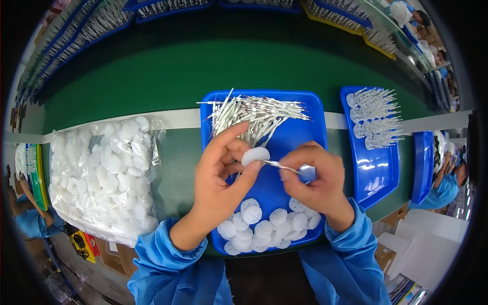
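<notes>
Over a blue tray (pixel 306 133), both of my hands work close together. My left hand (pixel 216 175) pinches a round white plastic disc (pixel 255 155) between thumb and fingers. Closed around a thin whitish stick-like piece (pixel 277 164) is my right hand (pixel 319 178); the piece's left end meets the disc's edge. Whether the two are joined, I cannot tell. A heap of slim white sticks (pixel 267 113) with some dark reddish tips lies in the tray's far part. Loose white discs (pixel 274 230) are spread along its near side.
On the left lies a clear plastic bag (pixel 104 178) full of white discs. A second blue tray (pixel 375 175) at right holds rows of discs with sticks attached (pixel 375 118). More filled trays (pixel 345 20) line the green table's (pixel 168 66) far edge. Other people sit at both sides.
</notes>
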Tool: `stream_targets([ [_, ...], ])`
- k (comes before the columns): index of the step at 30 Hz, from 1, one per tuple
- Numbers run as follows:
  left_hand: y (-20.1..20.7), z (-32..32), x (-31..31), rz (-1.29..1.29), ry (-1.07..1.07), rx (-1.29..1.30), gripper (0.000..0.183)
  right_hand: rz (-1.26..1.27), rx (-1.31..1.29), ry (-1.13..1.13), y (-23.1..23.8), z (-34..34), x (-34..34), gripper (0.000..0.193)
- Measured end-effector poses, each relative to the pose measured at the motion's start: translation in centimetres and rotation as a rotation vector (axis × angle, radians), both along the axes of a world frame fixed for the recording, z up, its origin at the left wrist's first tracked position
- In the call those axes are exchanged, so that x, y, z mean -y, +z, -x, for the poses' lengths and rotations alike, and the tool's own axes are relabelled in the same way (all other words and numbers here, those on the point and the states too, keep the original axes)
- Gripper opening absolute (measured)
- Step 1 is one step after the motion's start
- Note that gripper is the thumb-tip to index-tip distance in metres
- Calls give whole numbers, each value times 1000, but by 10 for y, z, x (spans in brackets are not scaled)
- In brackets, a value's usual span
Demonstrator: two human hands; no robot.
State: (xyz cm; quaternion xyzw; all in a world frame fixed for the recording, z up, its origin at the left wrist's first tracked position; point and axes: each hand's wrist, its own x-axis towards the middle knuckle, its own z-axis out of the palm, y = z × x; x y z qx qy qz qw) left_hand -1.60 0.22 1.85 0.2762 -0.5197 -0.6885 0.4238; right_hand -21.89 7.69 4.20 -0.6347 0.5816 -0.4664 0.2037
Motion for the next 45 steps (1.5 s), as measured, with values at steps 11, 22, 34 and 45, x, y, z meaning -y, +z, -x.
stream_targets([
  [11,-6,0,-2,90,73,74,39,206,-310,-14,-12,-2,0,33],
  [22,-5,-3,2,504,172,348,43,36,-256,-65,3,-11,-4,23],
  [34,4,3,-12,679,172,567,50,284,-561,-167,-9,-8,1,23],
  [45,-1,0,3,961,237,416,38,-16,78,38,-7,4,-6,37],
])
